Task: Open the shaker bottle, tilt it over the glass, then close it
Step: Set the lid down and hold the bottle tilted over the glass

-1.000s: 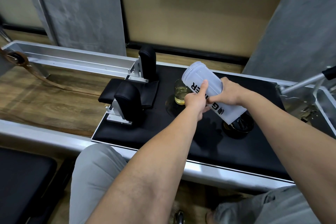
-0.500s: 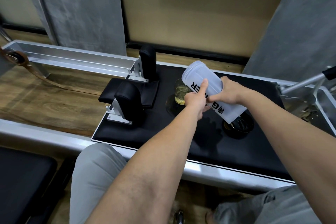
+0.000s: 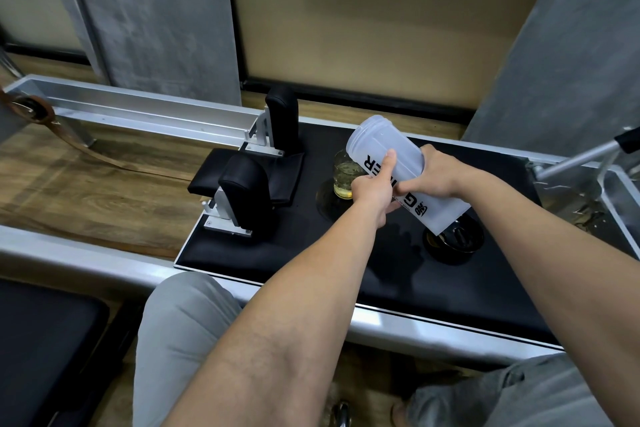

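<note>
Translucent white shaker bottle with black lettering, held off the surface and tilted, open threaded mouth up and to the left, above and just behind the glass. No lid on the mouth. Nothing seen pouring from it; contents behind the frosted wall impossible to make out. Left hand wrapped around the near side of the bottle's middle, thumb laid up along the lettering. Right hand clasping the far side, fingers curled over the top of the body. Bottle's base low and to the right, just above a black lid lying on the black padded platform. Glass upright on the same platform, left of the hands, holding a shallow layer of pale yellow liquid. Farther left, two black padded posts on metal brackets. Beyond, an aluminium rail and wooden floor.
</note>
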`<act>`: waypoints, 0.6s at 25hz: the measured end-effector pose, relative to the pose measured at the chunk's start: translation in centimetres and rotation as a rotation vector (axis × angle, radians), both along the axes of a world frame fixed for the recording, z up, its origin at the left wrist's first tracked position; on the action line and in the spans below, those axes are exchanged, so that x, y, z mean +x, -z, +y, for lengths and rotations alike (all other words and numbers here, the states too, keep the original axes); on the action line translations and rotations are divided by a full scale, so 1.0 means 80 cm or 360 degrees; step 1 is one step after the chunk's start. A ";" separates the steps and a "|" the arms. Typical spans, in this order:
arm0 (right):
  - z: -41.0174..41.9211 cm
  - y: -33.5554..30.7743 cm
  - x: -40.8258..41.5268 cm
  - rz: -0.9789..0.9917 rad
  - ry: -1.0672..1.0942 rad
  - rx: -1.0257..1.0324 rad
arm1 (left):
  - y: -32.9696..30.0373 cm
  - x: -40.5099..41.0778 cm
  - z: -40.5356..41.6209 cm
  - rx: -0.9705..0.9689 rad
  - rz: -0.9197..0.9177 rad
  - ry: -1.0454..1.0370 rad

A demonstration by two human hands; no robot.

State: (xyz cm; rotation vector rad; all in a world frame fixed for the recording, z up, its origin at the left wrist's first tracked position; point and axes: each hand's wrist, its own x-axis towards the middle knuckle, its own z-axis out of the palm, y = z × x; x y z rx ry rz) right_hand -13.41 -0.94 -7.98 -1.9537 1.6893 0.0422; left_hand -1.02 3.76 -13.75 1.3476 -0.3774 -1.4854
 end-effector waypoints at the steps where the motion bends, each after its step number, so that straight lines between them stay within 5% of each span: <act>1: 0.000 0.000 0.000 0.0001 0.0001 -0.0005 | 0.000 0.000 0.000 -0.0002 -0.0001 0.0000; 15: 0.001 0.002 0.000 0.0004 -0.0002 -0.0002 | 0.007 0.000 -0.002 -0.0015 0.0011 0.0003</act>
